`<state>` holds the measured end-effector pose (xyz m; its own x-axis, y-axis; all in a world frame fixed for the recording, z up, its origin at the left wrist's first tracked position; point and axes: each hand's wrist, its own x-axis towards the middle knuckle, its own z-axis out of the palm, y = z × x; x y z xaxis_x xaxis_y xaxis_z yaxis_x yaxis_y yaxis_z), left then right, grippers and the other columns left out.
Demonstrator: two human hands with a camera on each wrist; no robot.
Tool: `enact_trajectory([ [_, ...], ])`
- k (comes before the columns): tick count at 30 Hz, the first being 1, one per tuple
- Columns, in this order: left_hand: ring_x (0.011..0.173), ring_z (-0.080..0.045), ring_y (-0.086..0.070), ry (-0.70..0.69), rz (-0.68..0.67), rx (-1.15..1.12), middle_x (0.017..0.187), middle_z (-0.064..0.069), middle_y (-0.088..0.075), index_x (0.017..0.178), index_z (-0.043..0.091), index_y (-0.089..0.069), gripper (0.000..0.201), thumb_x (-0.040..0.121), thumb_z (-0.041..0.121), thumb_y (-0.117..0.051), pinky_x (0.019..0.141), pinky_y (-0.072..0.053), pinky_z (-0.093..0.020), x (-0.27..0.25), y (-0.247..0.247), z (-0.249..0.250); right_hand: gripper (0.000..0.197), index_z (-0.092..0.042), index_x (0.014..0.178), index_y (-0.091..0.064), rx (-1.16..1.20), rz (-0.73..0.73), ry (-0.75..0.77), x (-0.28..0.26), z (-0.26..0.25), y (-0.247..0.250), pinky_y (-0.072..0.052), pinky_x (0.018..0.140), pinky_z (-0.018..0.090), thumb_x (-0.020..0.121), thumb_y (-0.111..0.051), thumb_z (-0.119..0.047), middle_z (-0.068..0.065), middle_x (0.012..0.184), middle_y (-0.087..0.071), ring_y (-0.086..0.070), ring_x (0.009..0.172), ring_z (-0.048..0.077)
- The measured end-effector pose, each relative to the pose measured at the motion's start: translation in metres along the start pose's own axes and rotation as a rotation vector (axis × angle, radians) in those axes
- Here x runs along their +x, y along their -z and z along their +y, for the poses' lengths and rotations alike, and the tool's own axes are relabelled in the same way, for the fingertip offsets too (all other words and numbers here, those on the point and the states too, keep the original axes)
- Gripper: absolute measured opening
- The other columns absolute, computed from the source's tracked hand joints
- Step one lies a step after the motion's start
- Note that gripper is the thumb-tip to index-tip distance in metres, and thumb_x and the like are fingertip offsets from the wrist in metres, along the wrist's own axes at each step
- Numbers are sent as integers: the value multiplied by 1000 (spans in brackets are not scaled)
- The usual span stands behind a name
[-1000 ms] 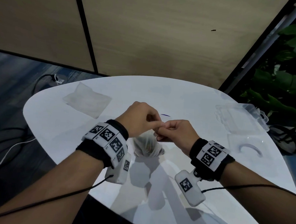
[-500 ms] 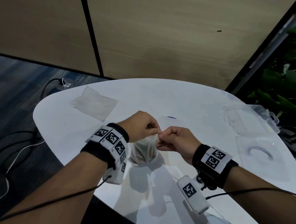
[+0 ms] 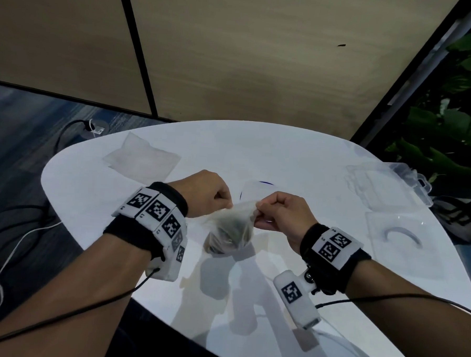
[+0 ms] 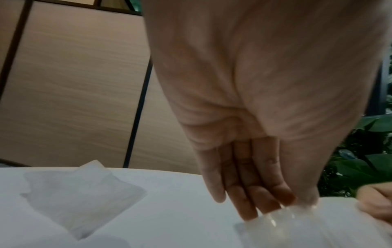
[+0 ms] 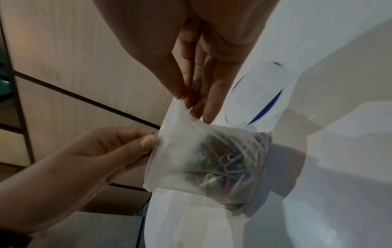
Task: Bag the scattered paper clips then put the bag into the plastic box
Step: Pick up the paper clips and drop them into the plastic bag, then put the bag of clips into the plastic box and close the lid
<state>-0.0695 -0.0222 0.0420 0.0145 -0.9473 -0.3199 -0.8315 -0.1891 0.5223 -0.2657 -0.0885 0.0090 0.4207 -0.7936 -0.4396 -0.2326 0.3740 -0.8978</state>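
A small clear bag (image 3: 230, 228) (image 5: 203, 156) hangs just above the white table (image 3: 297, 165), filled at the bottom with coloured paper clips (image 5: 224, 166). My left hand (image 3: 223, 202) (image 5: 146, 144) pinches the left end of the bag's top edge. My right hand (image 3: 257, 213) (image 5: 191, 100) pinches the right end, stretching the top strip taut between them. In the left wrist view my left fingertips (image 4: 297, 199) grip the crumpled plastic of the bag (image 4: 307, 223). The clear plastic box (image 3: 386, 186) lies open at the table's right edge.
A stack of spare clear bags (image 3: 141, 158) (image 4: 80, 198) lies at the table's far left. A clear round lid with a blue rim (image 3: 257, 189) (image 5: 260, 94) sits just behind my hands. Another clear tray (image 3: 398, 233) lies right. A plant (image 3: 455, 129) stands beyond.
My hands have moved apart along the bag's top edge, from nearly touching to spread, pulling the strip taut. The bag still hangs between them.
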Motion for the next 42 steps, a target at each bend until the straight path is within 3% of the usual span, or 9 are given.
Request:
enact_trajectory([
  [6, 94, -13, -62, 87, -15, 36, 103, 4, -72, 106, 17, -76, 22, 97, 31, -61, 80, -43, -22, -2, 2, -20, 11, -2, 82, -55, 17, -1, -122, 10, 6, 10, -62, 60, 33, 93, -55, 1, 18, 78, -61, -68, 58, 23],
  [11, 94, -17, -62, 147, 20, 32, 104, 2, -71, 110, 15, -73, 23, 100, 28, -57, 81, -44, -24, 6, 5, -32, 9, -4, 87, -51, 30, 6, -135, 25, 4, 4, -58, 50, 29, 96, -51, -1, 18, 83, -56, -67, 61, 29],
  [19, 87, -16, -67, 163, 12, -50, 93, 0, -74, 102, 17, -74, 17, 95, 28, -63, 78, -52, -25, 24, -10, -38, 6, -5, 91, -51, 1, -20, -73, 43, 5, 11, -62, 59, 39, 96, -53, -6, 20, 83, -56, -63, 58, 28],
  [22, 90, -17, -67, 165, 54, -107, 95, 1, -71, 113, 21, -68, 19, 97, 25, -60, 77, -50, -26, 29, -9, -43, 7, -5, 96, -54, -16, -44, -101, 47, 4, 21, -62, 65, 42, 97, -54, -12, 20, 88, -60, -66, 68, 32],
  [27, 107, -31, -59, 339, 283, -138, 113, -13, -62, 125, 12, -62, 42, 91, -6, -44, 84, -46, -32, 27, 2, -89, 17, -16, 108, -60, -416, 180, -55, 78, 0, 92, -57, 85, 43, 92, -63, -19, 10, 100, -65, -64, 88, 28],
  [30, 127, -40, -48, 525, 315, -3, 137, -20, -47, 133, 16, -59, 46, 90, 1, -52, 104, -42, -43, 26, -3, -129, 34, -19, 121, -59, -867, 435, -29, 95, 4, 157, -46, 95, 36, 88, -66, -24, 14, 128, -53, -57, 113, 35],
  [34, 148, -37, -23, 641, 398, 52, 161, -13, -25, 148, 23, -41, 63, 90, 19, -66, 115, -32, -50, 28, -22, -156, 67, -19, 142, -39, -1200, 642, -120, 105, 15, 218, -39, 105, 49, 83, -68, -29, 14, 150, -27, -34, 133, 38],
  [38, 129, -49, -43, 669, 463, 62, 142, -26, -46, 149, 12, -40, 65, 90, 20, -66, 107, -40, -54, 41, -30, -167, 75, -17, 148, -25, -1320, 652, -228, 115, 31, 245, -35, 108, 50, 85, -64, -30, 14, 154, -25, -28, 137, 37],
  [42, 111, -53, -54, 637, 546, 126, 121, -34, -55, 127, -2, -63, 37, 90, -1, -56, 95, -46, -55, 47, -27, -169, 51, -18, 140, -42, -1329, 540, -274, 119, 37, 251, -44, 100, 47, 91, -52, -22, 16, 133, -54, -47, 124, 38],
])
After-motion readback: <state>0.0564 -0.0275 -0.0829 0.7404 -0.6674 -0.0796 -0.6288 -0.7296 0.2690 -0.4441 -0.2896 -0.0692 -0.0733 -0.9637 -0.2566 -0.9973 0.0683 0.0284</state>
